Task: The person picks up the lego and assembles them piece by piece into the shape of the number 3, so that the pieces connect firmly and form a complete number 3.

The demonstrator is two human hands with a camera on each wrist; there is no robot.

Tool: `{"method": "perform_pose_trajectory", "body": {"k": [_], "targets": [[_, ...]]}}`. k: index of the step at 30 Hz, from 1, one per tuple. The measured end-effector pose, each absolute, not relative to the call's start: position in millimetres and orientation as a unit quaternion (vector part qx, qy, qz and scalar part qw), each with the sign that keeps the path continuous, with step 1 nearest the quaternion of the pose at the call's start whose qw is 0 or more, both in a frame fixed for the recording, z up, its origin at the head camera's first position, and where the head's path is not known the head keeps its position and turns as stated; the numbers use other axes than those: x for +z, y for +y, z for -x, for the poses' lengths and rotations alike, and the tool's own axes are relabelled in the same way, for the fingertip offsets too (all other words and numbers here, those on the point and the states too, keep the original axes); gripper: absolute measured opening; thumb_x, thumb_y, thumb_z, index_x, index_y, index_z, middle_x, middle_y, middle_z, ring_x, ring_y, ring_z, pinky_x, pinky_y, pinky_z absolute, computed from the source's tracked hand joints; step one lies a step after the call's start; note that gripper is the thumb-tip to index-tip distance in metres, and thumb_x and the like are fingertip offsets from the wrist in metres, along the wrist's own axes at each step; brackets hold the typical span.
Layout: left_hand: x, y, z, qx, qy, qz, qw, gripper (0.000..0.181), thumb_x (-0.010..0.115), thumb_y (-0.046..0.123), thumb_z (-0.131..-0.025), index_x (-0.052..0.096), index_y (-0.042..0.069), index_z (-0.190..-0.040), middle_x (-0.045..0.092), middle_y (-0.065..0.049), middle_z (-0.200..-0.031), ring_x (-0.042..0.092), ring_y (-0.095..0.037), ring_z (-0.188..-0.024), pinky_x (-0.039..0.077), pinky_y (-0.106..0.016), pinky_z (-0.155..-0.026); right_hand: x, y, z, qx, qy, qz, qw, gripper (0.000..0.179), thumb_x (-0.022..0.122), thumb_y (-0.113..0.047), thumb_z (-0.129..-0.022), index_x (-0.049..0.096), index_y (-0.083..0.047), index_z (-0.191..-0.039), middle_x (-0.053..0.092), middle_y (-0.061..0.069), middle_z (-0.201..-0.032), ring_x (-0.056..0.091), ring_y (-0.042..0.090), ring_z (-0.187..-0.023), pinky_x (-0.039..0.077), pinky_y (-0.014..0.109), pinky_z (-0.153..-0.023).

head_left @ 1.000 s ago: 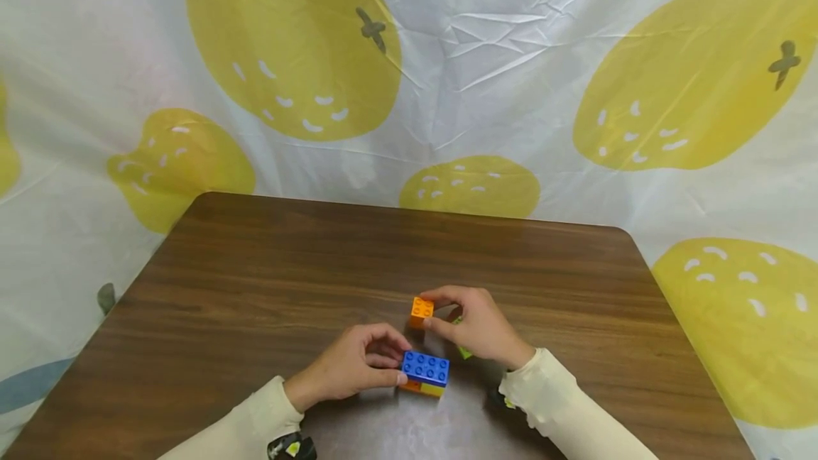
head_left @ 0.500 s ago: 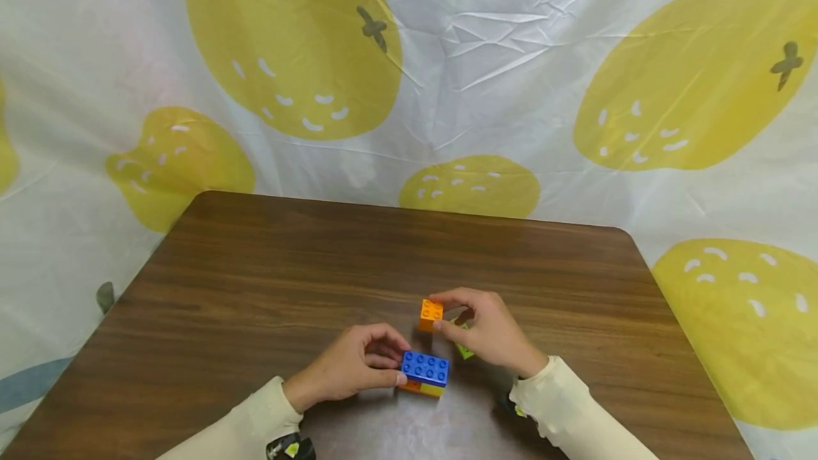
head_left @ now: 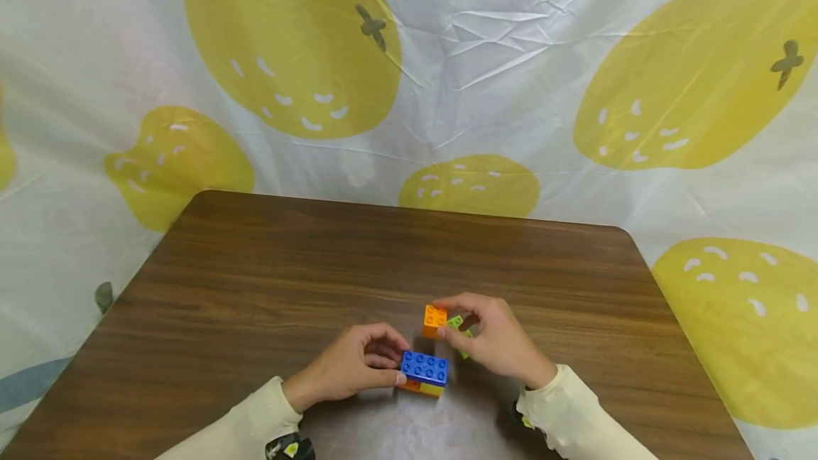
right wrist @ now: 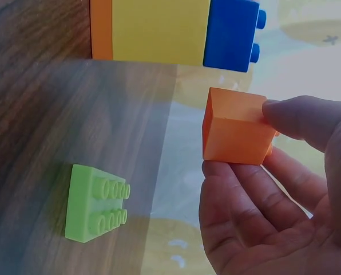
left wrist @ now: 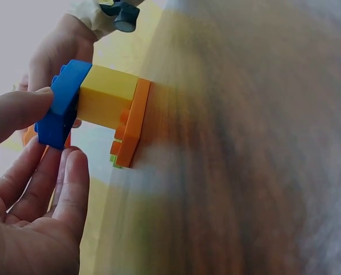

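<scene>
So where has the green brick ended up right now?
In the head view, the green brick lies on the table, right of and beyond the blue brick, partly hidden by the right fingers.

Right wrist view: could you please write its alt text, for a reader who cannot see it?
The right hand pinches an orange block above a wooden table. On the table lies a light green studded brick; nearby, cut by the picture's top edge, is a stack, blue over yellow over orange.
</scene>
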State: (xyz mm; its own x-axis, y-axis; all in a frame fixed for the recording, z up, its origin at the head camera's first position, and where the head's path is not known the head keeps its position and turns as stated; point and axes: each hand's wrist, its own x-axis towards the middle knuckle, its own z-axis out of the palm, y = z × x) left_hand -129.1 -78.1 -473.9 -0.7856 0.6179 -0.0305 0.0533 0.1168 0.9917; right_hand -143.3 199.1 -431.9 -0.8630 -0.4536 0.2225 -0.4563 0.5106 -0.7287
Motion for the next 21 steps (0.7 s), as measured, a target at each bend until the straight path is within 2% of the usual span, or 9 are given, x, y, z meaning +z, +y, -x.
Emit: {"method": "perform_pose_trajectory", "body": {"k": [11, 21], "targets": [[-475, -79, 129, 0.614, 0.718, -0.240, 0.224, 0.035, 0.086, 0.013, -0.089, 0.071, 0.004, -0.119, 0.072, -0.012, -0.119, 0.070, -0.022, -0.107, 0.063, -0.026, -0.090, -426, 200, 132, 0.421, -0.863, -0.279, 0.017, 0.037, 0.083, -0.009, -0.088, 0.076, -0.010, -0.124, 0.079, 0.004, -0.120, 0.074, 0.017, -0.091, 0.064, 0.031, -0.075], [-474, -79, 129, 0.614, 0.720, -0.238, 0.221, 0.035, 0.087, 0.013, -0.089, 0.070, 0.003, -0.118, 0.072, -0.013, -0.117, 0.070, -0.025, -0.108, 0.063, -0.026, -0.090, -427, 202, 125, 0.417, -0.854, -0.308, 0.046, 0.033, 0.084, -0.017, -0.091, 0.077, -0.013, -0.123, 0.079, 0.002, -0.118, 0.072, 0.009, -0.094, 0.065, 0.032, -0.074]]}}
